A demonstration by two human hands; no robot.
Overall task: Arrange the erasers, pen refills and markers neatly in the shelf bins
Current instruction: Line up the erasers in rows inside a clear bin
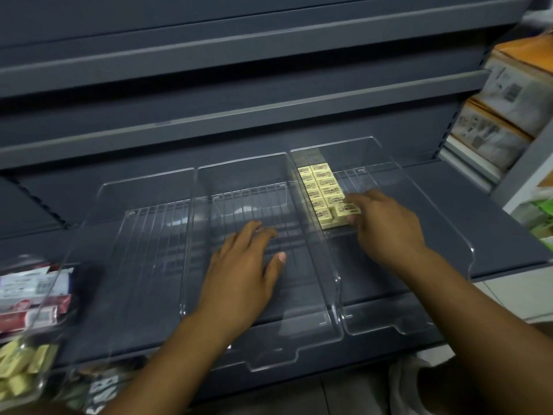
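At the far left edge a clear tub point(51, 330) is standing below the shelf line, and it is holding red and white packs point(30, 298) stacked flat in its upper part, with loose pale yellow erasers point(18, 366) lying in a heap lower down; the packs are too blurred to tell whether they are refills or markers. Three clear bins are sitting side by side on the dark grey shelf point(478, 205). The left bin point(143, 235) is showing only its ribbed floor. The middle bin point(239, 181) is taking the left hand point(242, 265), which is reaching in from the front with its fingers straight and slightly spread, the thumb out to the side, gripping nothing; it seems to be lying flat on the bin floor, though the clear plastic is making contact hard to judge. The right bin point(404, 229) is holding the packed erasers point(318, 187), which are lying in two tidy columns against its left wall, running from the back toward the middle, printed faces up. The right hand point(386, 223) is reaching into this bin, and its thumb and fingers are pinching the front eraser point(345, 208), which is sitting at the near end of the right-hand column, touching its neighbours. Further right, on a neighbouring rack, stacked boxes point(505, 109) with orange tops are standing well apart from the bins.
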